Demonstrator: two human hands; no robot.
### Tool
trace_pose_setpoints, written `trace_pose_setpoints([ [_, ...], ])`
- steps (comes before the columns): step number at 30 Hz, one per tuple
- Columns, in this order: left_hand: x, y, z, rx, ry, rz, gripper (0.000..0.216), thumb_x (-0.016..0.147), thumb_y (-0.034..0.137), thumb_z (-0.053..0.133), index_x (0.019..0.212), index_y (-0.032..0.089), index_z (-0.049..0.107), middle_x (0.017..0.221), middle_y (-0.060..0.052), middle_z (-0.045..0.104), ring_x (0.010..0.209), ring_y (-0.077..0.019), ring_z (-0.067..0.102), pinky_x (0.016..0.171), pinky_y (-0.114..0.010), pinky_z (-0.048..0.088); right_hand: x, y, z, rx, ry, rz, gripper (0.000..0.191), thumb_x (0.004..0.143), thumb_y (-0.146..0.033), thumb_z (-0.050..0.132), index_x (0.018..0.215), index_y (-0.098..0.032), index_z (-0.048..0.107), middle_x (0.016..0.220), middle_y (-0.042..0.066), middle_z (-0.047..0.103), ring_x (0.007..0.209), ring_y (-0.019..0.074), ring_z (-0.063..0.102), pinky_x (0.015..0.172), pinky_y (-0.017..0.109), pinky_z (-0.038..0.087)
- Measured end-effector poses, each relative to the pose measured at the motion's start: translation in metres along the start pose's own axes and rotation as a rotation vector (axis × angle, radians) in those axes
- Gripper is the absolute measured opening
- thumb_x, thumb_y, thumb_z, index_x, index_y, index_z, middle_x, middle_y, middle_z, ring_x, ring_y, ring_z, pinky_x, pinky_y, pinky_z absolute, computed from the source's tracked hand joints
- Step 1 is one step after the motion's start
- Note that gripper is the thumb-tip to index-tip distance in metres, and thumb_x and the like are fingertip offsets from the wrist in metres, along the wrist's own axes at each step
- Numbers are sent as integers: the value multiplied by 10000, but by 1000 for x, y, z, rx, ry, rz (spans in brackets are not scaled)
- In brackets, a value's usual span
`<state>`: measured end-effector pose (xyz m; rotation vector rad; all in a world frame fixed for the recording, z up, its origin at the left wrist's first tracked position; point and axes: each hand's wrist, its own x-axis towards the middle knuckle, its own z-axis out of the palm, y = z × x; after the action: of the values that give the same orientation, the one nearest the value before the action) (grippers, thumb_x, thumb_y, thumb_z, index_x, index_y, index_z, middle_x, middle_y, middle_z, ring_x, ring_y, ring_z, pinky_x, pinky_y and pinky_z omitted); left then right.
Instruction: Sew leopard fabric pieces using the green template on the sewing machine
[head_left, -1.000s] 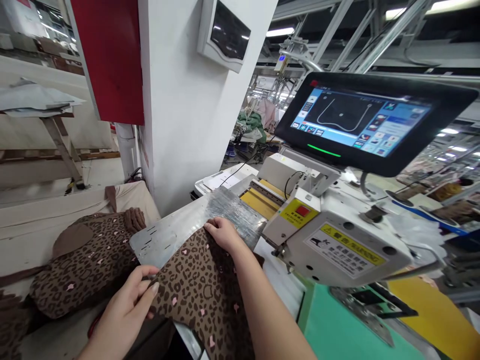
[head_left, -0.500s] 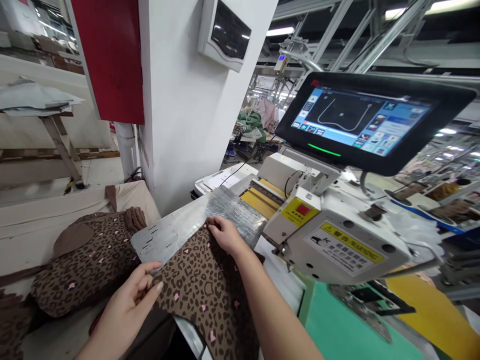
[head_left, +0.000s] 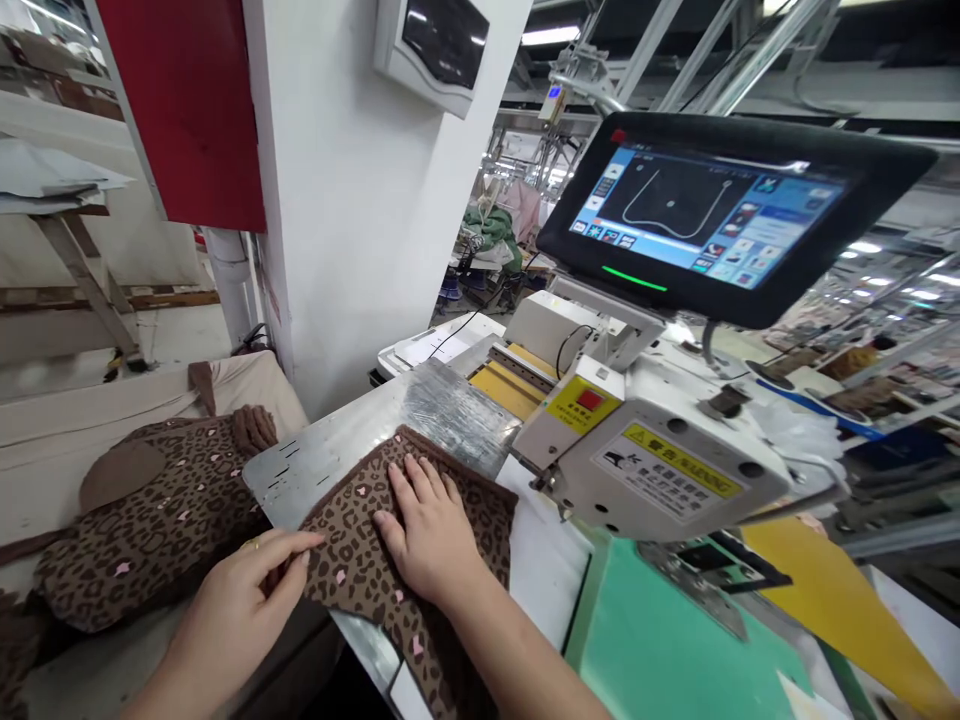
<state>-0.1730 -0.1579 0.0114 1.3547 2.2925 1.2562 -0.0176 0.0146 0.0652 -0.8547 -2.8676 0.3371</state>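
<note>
A: Where's the cloth?
B: Brown leopard-print cloth [head_left: 349,530], near centre, lying on the metal plate [head_left: 322,450]. Dark band [head_left: 459,462] along its far edge. Near end runs out of my view.

A: Hands?
B: Right hand [head_left: 427,525] palm down on it, fingers apart, gripping nothing. Left hand [head_left: 225,610] has thumb and forefinger narrowed at the left edge; can't tell from here whether they pinch it.

A: What's blocking you?
B: Right forearm [head_left: 517,640] hides a strip of the cloth. White sheet [head_left: 551,550] just right of it, then the machine head [head_left: 667,460], red button [head_left: 589,401] on its left end.

A: Further right?
B: Green surface [head_left: 675,640] near, metal bracket [head_left: 694,595] over it, yellow panel [head_left: 847,610] beyond. Screen [head_left: 675,205] above the machine, U-shaped line on it; costs me much of the far right.

A: Left?
B: Bundle [head_left: 165,500] in the same print on pale fabric [head_left: 262,385], apart from the plate. White pillar [head_left: 337,200] on the far side cuts my view; red panel [head_left: 180,110] left of it.
</note>
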Motion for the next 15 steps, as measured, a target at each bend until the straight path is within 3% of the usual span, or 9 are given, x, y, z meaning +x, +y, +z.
trace_pose_setpoints([
  [2,7,4,-8,74,-53,60,321,906,449,493,955,289,767,922,-9,742,828,-164,723,705,-201,554,-3,2,1,26,-51,4,621,1039,-539,388,1551,-189,376,1631,110,301,1515,312,251,1218,557,251],
  [4,20,15,-15,185,-20,157,354,938,440,455,972,256,756,933,-33,717,830,-175,712,736,-242,557,-3,1,-4,38,-61,7,639,1032,-548,404,1554,-183,369,1638,110,272,1521,306,238,1228,550,236],
  [7,49,42,-14,326,-14,351,466,1011,395,314,1181,181,692,1201,-110,679,1085,-226,676,939,-331,543,-8,-7,-12,15,12,118,632,1040,-502,397,1561,-148,348,1637,129,257,1521,313,237,1226,566,230],
  [10,81,59,8,388,-235,508,510,1026,354,272,1439,172,513,1515,-108,507,1365,-219,518,1145,-370,431,-20,-13,-10,-42,48,305,598,1048,-393,372,1562,-91,329,1631,161,258,1513,341,251,1208,592,259],
  [15,111,40,42,461,-465,583,599,959,479,472,1489,200,457,1585,-84,399,1475,-299,380,1222,-524,323,-35,-8,2,-26,44,390,596,1034,-379,402,1540,-65,373,1615,174,303,1489,368,300,1208,580,285],
])
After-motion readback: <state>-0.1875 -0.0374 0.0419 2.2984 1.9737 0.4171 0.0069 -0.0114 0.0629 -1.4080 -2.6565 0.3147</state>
